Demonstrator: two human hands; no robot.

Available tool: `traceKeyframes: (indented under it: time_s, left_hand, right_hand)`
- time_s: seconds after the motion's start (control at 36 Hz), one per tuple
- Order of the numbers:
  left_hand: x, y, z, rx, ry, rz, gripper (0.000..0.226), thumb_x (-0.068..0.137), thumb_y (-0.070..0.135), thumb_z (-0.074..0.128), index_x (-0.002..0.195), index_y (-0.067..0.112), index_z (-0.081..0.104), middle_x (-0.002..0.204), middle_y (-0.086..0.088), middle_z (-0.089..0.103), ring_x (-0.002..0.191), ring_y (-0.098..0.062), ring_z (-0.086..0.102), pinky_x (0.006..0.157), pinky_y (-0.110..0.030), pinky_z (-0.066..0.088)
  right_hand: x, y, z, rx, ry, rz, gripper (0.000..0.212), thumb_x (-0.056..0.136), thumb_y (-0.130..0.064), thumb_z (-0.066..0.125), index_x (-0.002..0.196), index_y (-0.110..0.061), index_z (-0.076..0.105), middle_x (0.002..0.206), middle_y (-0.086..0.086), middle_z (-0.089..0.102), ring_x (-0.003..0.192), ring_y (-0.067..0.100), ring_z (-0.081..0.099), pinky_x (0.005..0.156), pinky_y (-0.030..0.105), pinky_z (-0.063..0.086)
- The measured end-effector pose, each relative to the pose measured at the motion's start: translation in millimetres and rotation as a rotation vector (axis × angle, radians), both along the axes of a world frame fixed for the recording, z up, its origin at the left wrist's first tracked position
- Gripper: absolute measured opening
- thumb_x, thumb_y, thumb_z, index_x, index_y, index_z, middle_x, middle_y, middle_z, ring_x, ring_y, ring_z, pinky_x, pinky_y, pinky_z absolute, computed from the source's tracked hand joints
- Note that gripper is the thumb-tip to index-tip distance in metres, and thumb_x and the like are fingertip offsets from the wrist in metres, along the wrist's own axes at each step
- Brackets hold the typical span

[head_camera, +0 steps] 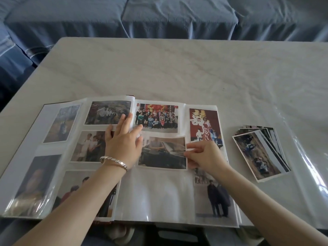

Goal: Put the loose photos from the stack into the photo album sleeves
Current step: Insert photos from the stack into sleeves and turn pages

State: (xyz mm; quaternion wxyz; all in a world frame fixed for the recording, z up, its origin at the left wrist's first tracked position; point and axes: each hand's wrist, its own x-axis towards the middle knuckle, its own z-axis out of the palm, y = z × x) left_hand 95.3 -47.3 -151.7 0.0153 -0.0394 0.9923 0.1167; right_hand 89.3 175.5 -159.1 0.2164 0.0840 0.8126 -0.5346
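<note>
An open photo album [152,196] lies on the table in front of me, most of its sleeves filled with photos. My left hand [122,141] presses flat with straight fingers on the album near the spine. My right hand [204,155] pinches the right edge of a dark photo [162,153] that lies in the middle sleeve of the right page. The stack of loose photos [260,153] lies fanned on the table, right of the album. The sleeve below the dark photo holds no photo.
The pale marble-patterned table [177,68] carries a clear plastic cover that wrinkles at the right [305,157]. A blue sofa [159,16] stands behind the table. The album's near edge overhangs the table's front edge.
</note>
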Motion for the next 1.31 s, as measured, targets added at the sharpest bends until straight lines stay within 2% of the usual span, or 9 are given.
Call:
traceKeyframes:
  time_s: [0.14, 0.28, 0.42, 0.5, 0.58, 0.72, 0.81, 1.0, 1.31]
  left_hand:
    - [0.6, -1.6, -0.2, 0.003, -0.006, -0.004, 0.04, 0.098, 0.031, 0.039, 0.137, 0.031, 0.044, 0.158, 0.002, 0.004, 0.145, -0.016, -0.002, 0.117, -0.041, 0.0]
    - [0.4, -0.9, -0.1, 0.006, -0.006, -0.003, 0.04, 0.098, 0.029, 0.036, 0.137, 0.032, 0.044, 0.158, 0.001, 0.003, 0.145, -0.015, -0.003, 0.116, -0.04, 0.0]
    - [0.3, -1.7, -1.6, 0.001, -0.005, 0.0, 0.04, 0.098, 0.028, 0.037, 0.137, 0.032, 0.044, 0.158, 0.001, 0.002, 0.145, -0.015, -0.003, 0.115, -0.04, -0.001]
    - [0.2, -1.3, -3.1, 0.004, 0.013, -0.004, 0.039, 0.097, 0.028, 0.039, 0.136, 0.031, 0.047, 0.158, 0.001, 0.005, 0.145, -0.016, -0.001, 0.114, -0.041, 0.0]
    - [0.2, -1.5, -4.2, 0.001, 0.026, -0.004, 0.038, 0.097, 0.027, 0.041, 0.134, 0.031, 0.049, 0.158, 0.0, 0.007, 0.145, -0.016, 0.001, 0.114, -0.041, 0.001]
    - [-0.2, -1.1, -3.9, -0.005, 0.022, -0.001, 0.039, 0.097, 0.028, 0.04, 0.135, 0.031, 0.048, 0.158, 0.0, 0.007, 0.145, -0.017, 0.001, 0.114, -0.041, 0.001]
    - [-0.1, -0.5, -3.2, -0.005, 0.018, 0.001, 0.039, 0.097, 0.029, 0.04, 0.136, 0.032, 0.047, 0.158, 0.001, 0.007, 0.145, -0.016, 0.0, 0.114, -0.041, 0.001]
    - [0.4, -1.2, -4.0, -0.003, 0.03, 0.0, 0.039, 0.097, 0.027, 0.042, 0.135, 0.031, 0.048, 0.158, 0.001, 0.008, 0.145, -0.017, 0.002, 0.115, -0.04, 0.002]
    - [0.4, -1.6, -6.9, -0.012, 0.054, -0.008, 0.038, 0.095, 0.027, 0.046, 0.132, 0.029, 0.052, 0.157, -0.001, 0.013, 0.145, -0.019, 0.006, 0.114, -0.042, 0.004]
  right_hand:
    - [8.4, 2.0, 0.2, 0.083, 0.104, -0.037, 0.017, 0.088, -0.017, 0.062, 0.105, -0.015, 0.068, 0.067, -0.009, 0.067, 0.048, 0.002, 0.061, 0.045, 0.011, 0.046]
    - [14.4, -3.5, 3.9, 0.116, 0.126, -0.031, 0.017, 0.092, -0.022, 0.057, 0.104, -0.016, 0.067, 0.08, -0.009, 0.063, 0.059, 0.009, 0.062, 0.046, 0.01, 0.043]
    - [17.9, -7.5, 4.8, 0.172, 0.153, -0.003, 0.009, 0.092, -0.023, 0.057, 0.098, -0.023, 0.063, 0.076, -0.017, 0.056, 0.068, 0.012, 0.06, 0.055, 0.02, 0.053]
    - [19.7, -9.9, 5.5, 0.161, 0.154, 0.02, 0.012, 0.091, -0.022, 0.058, 0.081, -0.025, 0.062, 0.075, -0.006, 0.063, 0.067, 0.015, 0.062, 0.062, 0.029, 0.059]
    - [20.6, -15.0, 6.8, 0.18, 0.138, 0.084, 0.014, 0.09, -0.023, 0.059, 0.081, -0.016, 0.068, 0.075, 0.001, 0.067, 0.066, 0.016, 0.063, 0.065, 0.032, 0.059]
    - [12.7, -17.9, 5.2, 0.146, 0.089, 0.047, 0.01, 0.085, -0.028, 0.065, 0.082, -0.019, 0.069, 0.067, -0.01, 0.065, 0.058, 0.002, 0.059, 0.05, 0.013, 0.046]
    - [10.5, -17.8, 3.6, 0.102, 0.07, -0.053, 0.012, 0.082, -0.029, 0.07, 0.083, -0.017, 0.067, 0.065, -0.007, 0.066, 0.05, -0.001, 0.056, 0.043, 0.007, 0.037]
    - [19.6, -25.4, 3.7, 0.179, 0.166, -0.095, 0.017, 0.078, -0.025, 0.074, 0.065, -0.026, 0.064, 0.063, -0.012, 0.063, 0.059, 0.006, 0.058, 0.047, 0.011, 0.039]
    - [22.6, -23.6, 3.1, 0.223, 0.27, -0.001, 0.025, 0.079, -0.011, 0.07, 0.06, -0.022, 0.057, 0.061, -0.008, 0.059, 0.057, 0.008, 0.055, 0.048, 0.012, 0.042]
